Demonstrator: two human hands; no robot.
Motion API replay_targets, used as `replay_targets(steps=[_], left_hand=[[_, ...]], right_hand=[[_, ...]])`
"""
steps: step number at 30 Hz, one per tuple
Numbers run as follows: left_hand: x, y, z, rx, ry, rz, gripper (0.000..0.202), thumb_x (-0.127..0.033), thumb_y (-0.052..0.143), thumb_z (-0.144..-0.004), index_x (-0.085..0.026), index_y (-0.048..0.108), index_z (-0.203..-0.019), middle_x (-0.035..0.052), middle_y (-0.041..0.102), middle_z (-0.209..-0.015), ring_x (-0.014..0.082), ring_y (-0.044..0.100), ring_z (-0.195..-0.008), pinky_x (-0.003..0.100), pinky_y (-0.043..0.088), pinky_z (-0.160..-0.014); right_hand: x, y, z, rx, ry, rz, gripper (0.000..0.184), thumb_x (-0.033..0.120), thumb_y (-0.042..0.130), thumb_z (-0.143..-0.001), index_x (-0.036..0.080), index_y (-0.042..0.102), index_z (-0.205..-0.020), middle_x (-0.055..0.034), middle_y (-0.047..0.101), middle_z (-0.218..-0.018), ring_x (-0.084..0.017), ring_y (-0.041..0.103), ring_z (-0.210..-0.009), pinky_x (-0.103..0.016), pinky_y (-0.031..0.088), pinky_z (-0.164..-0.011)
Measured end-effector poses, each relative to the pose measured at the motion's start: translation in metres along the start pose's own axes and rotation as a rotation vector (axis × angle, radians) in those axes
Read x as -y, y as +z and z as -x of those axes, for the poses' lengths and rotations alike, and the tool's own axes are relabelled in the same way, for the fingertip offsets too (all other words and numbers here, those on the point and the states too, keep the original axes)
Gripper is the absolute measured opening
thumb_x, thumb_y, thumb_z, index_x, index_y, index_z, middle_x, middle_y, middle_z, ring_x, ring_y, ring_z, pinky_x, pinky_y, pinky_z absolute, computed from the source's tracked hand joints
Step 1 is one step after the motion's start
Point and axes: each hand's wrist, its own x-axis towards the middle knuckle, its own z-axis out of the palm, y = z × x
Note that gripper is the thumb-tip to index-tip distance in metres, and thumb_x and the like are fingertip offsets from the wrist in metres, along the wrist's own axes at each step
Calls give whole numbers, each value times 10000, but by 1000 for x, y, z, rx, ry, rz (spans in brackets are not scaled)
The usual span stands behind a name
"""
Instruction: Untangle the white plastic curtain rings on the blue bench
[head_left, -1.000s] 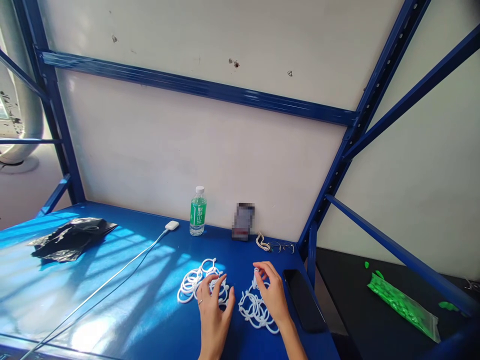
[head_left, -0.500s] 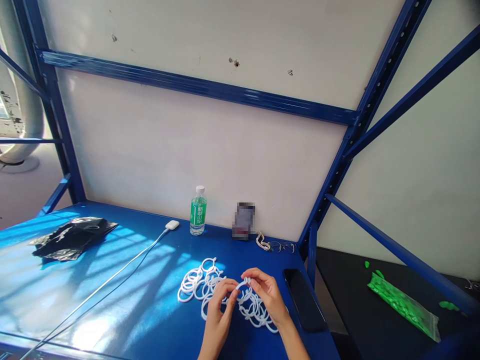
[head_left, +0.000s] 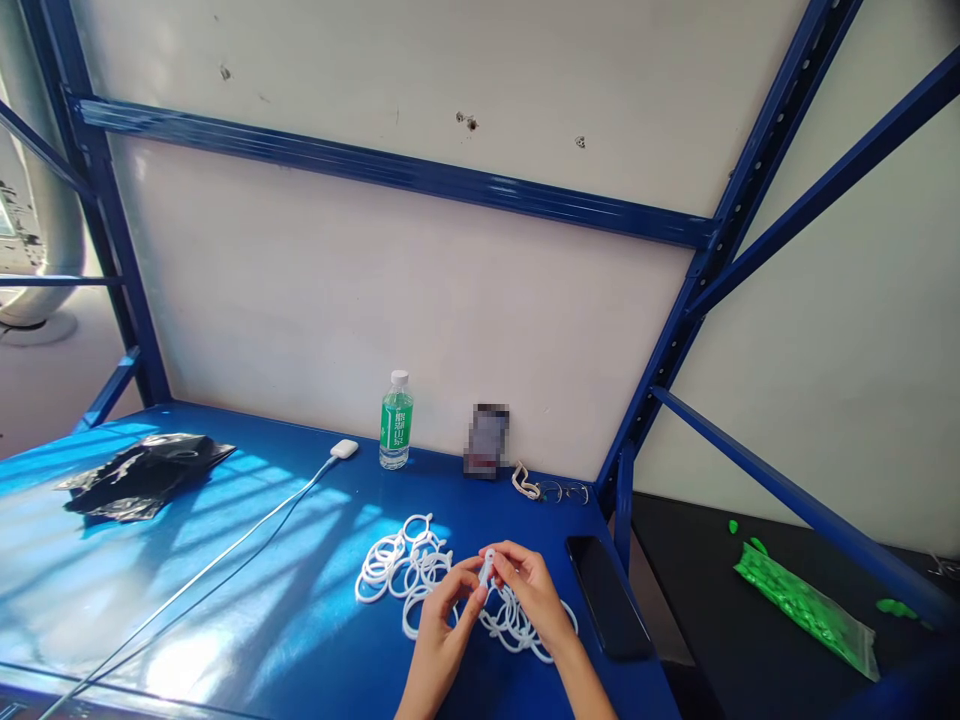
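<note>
Since the earlier frame, both hands have drawn closer together and lifted one white ring [head_left: 488, 566] upright above the pile. The left hand [head_left: 442, 628] and the right hand [head_left: 529, 592] each pinch this ring between thumb and fingertips, fingers closed on it. Beneath them, the loose white rings [head_left: 405, 560] lie spread on the blue table [head_left: 225, 620]. A black phone [head_left: 606, 598] lies just right of the hands. A green-labelled bottle [head_left: 395, 421] stands near the wall; a white cable [head_left: 225, 552] runs left; a black bag [head_left: 139, 474] lies well apart.
</note>
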Motion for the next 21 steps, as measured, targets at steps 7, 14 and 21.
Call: replay_targets(steps=[7,14,21], left_hand=[[2,2,-3,20,-51,234,293,-424,701,-725,-179,553,-789,82,670,-945,215,638,-895,320,504,-819],[0,7,-4,-53,-108,417,395,-433,777,-625,-190,491,-746,60,688,-834,198,666,-759,327,516,-747],[0,1,-6,65,-141,392,429,-411,762,-654,-216,387,-732,52,700,-830,211,678,-804,341,513,-776]], right_hand=[[0,0,1,1,52,-58,366,509,637,-795,166,738,-877,-39,654,-698,-118,501,-589,-227,394,-582],[-5,2,1,-6,78,-149,375,512,664,-769,151,737,-843,-16,585,-606,-95,441,-537,-213,343,-529],[-8,4,2,-32,85,-203,365,505,694,-741,143,730,-774,16,489,-531,-75,369,-502,-200,293,-496]])
